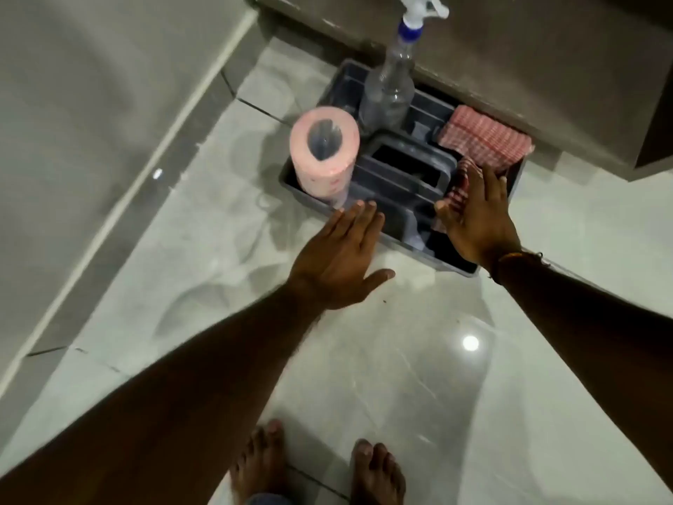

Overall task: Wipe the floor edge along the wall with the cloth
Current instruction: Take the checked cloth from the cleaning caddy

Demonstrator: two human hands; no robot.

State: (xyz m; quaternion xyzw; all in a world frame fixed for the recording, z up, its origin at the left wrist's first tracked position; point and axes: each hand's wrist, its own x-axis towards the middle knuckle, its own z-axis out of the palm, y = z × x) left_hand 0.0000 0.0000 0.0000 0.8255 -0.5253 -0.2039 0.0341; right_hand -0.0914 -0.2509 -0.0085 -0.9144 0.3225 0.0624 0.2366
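Note:
A grey plastic caddy stands on the floor against a brown ledge. A folded red checked cloth lies in its far right compartment. A second, bunched red checked cloth sits in the near right compartment. My right hand is on this cloth, which is caught between thumb and fingers. My left hand hovers open, palm down, at the caddy's near rim and touches nothing. The floor edge runs along the grey wall on the left.
A pink tissue roll stands in the caddy's left compartment, with a clear spray bottle behind it. The brown ledge overhangs the caddy at the top right. My bare feet stand on glossy pale tiles.

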